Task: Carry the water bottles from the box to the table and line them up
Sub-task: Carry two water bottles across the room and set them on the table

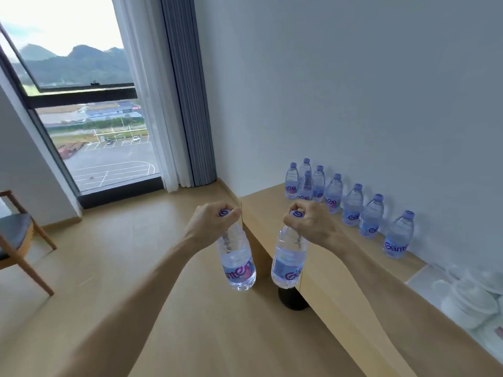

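Above the wooden floor, left hand grips one water bottle by its cap; right hand likewise grips a second bottle. Both hang upright, apart, beside the table. Eight bottles stand lined along the wall.

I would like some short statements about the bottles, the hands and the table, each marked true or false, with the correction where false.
1. Each hand holds one bottle by its cap end. True: the left hand grips the left bottle, the right hand grips the right bottle.
2. The held bottles lie on the table. False: they hang upright in the air beside the table.
3. The bottles on the table stand upright near the wall. True.
4. The caps are red. False: they are pale purple.
5. A chair stands at the left. True.
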